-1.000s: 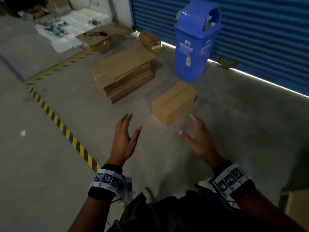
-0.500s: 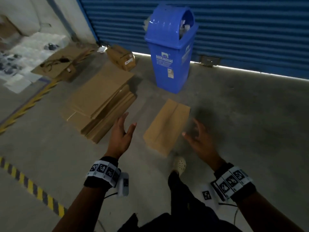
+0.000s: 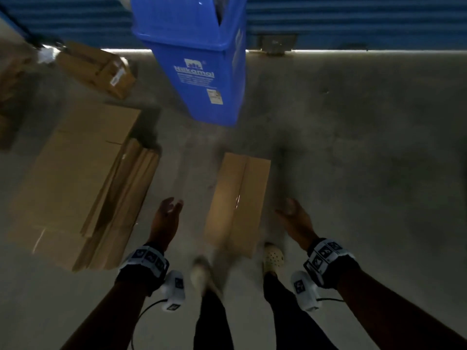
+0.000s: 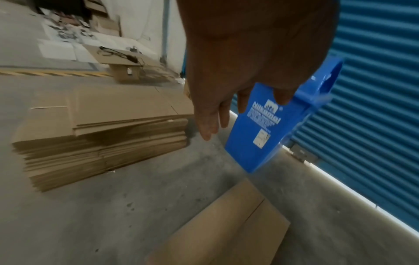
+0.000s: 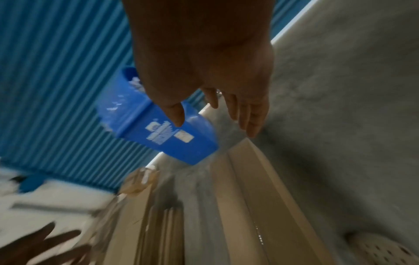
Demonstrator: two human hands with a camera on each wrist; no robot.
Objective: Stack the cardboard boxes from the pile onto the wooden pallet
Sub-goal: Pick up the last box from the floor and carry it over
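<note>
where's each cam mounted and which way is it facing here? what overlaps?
Head: on the head, facing down and forward at the box on the floor; shows left hand, right hand, forearms, legs, shoes.
Left wrist: on the left wrist, looks along the open hand toward the flat cardboard stack and bin.
Right wrist: on the right wrist, looks along the open hand at the bin and box.
Shared: all three show bin, box and stack.

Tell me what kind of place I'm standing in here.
Probably a warehouse or loading area: a bare concrete floor, a blue roll-up shutter door with light under it, a stack of flattened cardboard and a sealed cardboard box at your feet.
</note>
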